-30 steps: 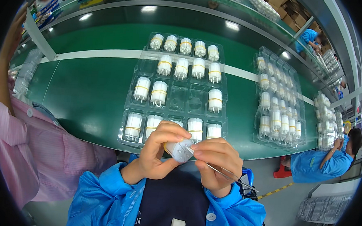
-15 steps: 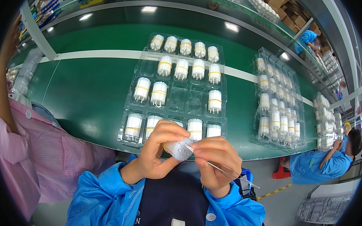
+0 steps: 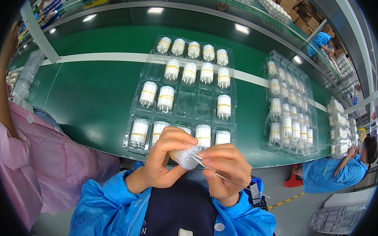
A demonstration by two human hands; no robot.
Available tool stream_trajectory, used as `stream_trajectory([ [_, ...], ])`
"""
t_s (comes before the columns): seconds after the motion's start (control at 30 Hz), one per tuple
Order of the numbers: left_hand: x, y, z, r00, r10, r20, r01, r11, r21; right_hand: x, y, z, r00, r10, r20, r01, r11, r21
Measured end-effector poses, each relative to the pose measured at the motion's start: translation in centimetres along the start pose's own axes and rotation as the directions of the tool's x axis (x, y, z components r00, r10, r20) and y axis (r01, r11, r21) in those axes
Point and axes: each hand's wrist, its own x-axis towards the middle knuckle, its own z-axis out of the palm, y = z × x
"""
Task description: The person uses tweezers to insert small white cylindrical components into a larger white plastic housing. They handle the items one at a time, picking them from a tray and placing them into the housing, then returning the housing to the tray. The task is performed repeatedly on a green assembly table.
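My left hand [image 3: 164, 159] is closed round a white cylindrical part [image 3: 184, 156] with a yellow band, its pale end face turned toward my right hand. Between the fingers of my right hand [image 3: 225, 169] is a pair of thin metal tweezers [image 3: 237, 180], with their tips at that end face. Whether the tips grip anything is too small to tell. Just beyond my hands lies a clear plastic tray [image 3: 187, 101] with rows of similar white cylinders [image 3: 165, 98], most showing yellow bands and metal pins. A few of its pockets hold no cylinder.
The green work surface [image 3: 91, 100] carries a second tray of white cylinders [image 3: 287, 125] at the right, with more stacked beyond it. A person in pink [image 3: 54, 158] is close on my left. Another in blue [image 3: 338, 168] works at the far right. A grey upright [image 3: 39, 33] rises at the left.
My right hand has shifted slightly, and the tweezers sit at a somewhat different angle against the end face. The left hand keeps its hold on the white cylinder.
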Motion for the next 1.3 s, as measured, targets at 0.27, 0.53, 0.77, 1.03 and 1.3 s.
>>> stream_trajectory([
  [0.27, -0.18, 0.09, 0.01, 1.000, -0.015, -0.009, 0.015, 0.998, 0.069, -0.21, 0.06, 0.19, 0.999, 0.044, -0.029, -0.045, 0.999, -0.011],
  [0.53, -0.32, 0.02, -0.21, 1.000, 0.002, -0.009, -0.001, 0.987, 0.159, -0.12, 0.10, 0.29, 0.996, 0.084, -0.042, -0.085, 0.996, -0.017],
  [0.77, -0.36, 0.21, -0.02, 0.999, -0.033, -0.011, 0.034, 0.995, 0.090, -0.18, 0.19, 0.18, 0.989, 0.129, -0.064, -0.126, 0.990, 0.060],
  [1.03, -0.49, 0.46, 0.02, 0.992, -0.127, 0.022, 0.127, 0.992, -0.013, -0.12, 0.26, -0.25, 0.991, 0.121, -0.050, -0.117, 0.991, 0.070],
  [1.3, 0.14, 0.67, -0.03, 0.998, -0.042, 0.054, 0.040, 0.999, 0.028, -0.57, 0.18, 0.47, 0.989, 0.025, -0.149, -0.017, 0.999, 0.051],
])
